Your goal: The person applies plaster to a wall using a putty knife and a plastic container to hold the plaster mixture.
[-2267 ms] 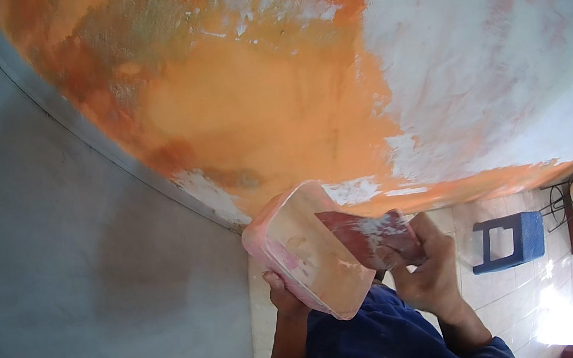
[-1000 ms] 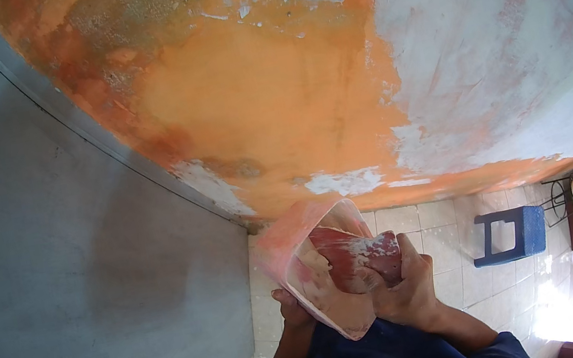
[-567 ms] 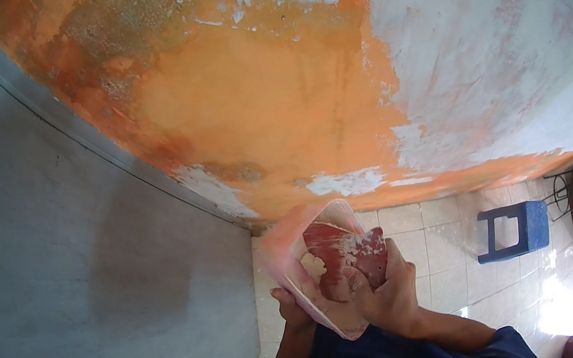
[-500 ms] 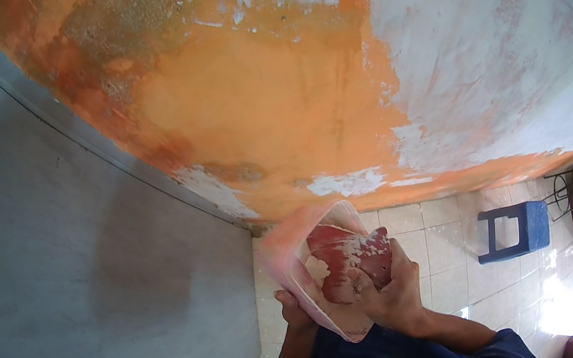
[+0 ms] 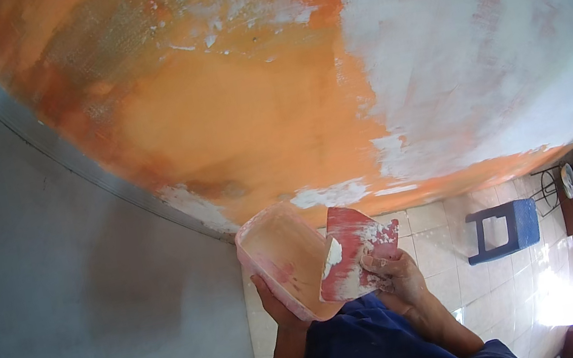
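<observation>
Fingers [image 5: 384,261] of the right hand [image 5: 401,278] are clamped on a red scraper [image 5: 348,233], which I see near the lower centre of the frame, its broad face turned up and streaked with white. A lump of pale putty [image 5: 332,253] sits at its left edge. The scraper overlaps the right rim of a pink tub [image 5: 278,238] in my view, though I can't tell if they touch. I have the left hand [image 5: 280,307] gripping that tub from its lower left, thumb against the outer wall; its other fingers are hidden from me. Pinkish smears mark the tub's inside.

Across the top I get a wall [image 5: 236,111], patchy orange at centre and whitish at upper right. A grey panel [image 5: 48,259] fills the left side. At lower right, a blue stool [image 5: 522,225] stands on a pale tiled floor [image 5: 435,260].
</observation>
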`<state>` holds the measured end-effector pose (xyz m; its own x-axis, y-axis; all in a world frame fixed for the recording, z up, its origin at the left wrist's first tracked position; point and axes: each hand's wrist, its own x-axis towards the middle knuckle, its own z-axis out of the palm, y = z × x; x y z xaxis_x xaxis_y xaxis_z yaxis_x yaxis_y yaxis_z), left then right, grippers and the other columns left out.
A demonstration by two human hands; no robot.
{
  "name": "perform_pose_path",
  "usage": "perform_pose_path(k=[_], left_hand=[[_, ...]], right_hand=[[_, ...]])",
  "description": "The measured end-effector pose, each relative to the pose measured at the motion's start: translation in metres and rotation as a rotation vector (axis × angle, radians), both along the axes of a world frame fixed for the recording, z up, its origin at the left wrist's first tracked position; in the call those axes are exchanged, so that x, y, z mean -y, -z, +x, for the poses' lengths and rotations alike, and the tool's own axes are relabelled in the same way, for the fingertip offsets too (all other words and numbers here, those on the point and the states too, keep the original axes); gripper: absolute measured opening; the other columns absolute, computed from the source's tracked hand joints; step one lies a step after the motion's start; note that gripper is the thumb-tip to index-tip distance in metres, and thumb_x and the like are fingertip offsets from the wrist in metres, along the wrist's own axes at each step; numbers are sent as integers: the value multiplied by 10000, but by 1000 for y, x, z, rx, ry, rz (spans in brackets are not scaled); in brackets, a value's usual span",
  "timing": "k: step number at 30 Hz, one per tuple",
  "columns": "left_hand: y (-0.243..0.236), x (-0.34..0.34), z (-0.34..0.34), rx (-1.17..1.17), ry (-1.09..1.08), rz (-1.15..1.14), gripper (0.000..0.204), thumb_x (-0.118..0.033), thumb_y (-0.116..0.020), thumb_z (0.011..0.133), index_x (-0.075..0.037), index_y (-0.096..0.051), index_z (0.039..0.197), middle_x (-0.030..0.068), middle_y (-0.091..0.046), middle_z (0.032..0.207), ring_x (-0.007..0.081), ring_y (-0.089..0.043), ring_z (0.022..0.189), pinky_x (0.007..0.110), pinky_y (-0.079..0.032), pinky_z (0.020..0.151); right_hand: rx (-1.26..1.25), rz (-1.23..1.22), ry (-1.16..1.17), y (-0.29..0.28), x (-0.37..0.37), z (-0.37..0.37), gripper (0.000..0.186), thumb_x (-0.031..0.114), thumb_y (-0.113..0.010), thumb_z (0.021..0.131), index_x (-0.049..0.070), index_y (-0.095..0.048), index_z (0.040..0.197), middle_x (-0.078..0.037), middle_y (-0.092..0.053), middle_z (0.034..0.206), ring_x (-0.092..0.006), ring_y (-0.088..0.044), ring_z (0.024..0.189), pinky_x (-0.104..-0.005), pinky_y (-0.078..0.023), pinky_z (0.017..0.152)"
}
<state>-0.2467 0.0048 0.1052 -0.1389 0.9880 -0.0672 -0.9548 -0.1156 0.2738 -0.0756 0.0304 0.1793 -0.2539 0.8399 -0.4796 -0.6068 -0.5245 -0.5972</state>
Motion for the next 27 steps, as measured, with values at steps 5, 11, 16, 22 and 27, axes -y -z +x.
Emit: perform_pose_path(k=[5, 11, 16, 22, 27], left_hand=[[-1, -10, 6, -211, -42, -117, 692, -572, -306, 937, -94, -229, 1430, 124, -326, 1415, 301, -357, 1281, 445, -310, 1060], [9, -20, 11, -117, 9, -104, 684, -573, -308, 935, -110, -230, 1431, 119, -335, 1412, 304, -367, 1277, 453, -327, 1054], [2, -30, 20, -49, 67, -67, 646, -562, -339, 931, -142, -269, 1417, 96, -367, 1388, 293, -394, 1258, 468, -361, 1027], [-39, -50, 35, -209, 77, -102, 715, -622, -362, 900, -151, -242, 1424, 85, -374, 1383, 288, -391, 1265, 462, -369, 1030], [12, -52, 36, -175, 105, -4, 756, -513, -572, 857, -148, -221, 1418, 63, -384, 1370, 271, -396, 1264, 464, -387, 1028]], right_hand=[[-76, 6, -6, 7, -6, -4, 262, 28, -589, 852, -21, -553, 1106, -103, -634, 1017, -198, -627, 901, -331, -511, 795], [-236, 11, 27, -8, -24, 4, 230, 29, -557, 878, 1, -556, 1107, -84, -630, 1001, -193, -616, 916, -338, -499, 828], [-114, 222, 167, -9, -46, 14, 241, 29, -536, 890, 12, -534, 1130, -74, -613, 1029, -182, -594, 959, -344, -473, 859], [-88, 430, 323, -65, -81, 14, 187, 14, -520, 884, 2, -558, 1067, -65, -622, 1001, -159, -605, 920, -304, -474, 830], [-249, 375, 301, -82, -91, 11, 157, 30, -518, 884, -11, -568, 1027, -75, -631, 987, -164, -611, 903, -295, -475, 840]])
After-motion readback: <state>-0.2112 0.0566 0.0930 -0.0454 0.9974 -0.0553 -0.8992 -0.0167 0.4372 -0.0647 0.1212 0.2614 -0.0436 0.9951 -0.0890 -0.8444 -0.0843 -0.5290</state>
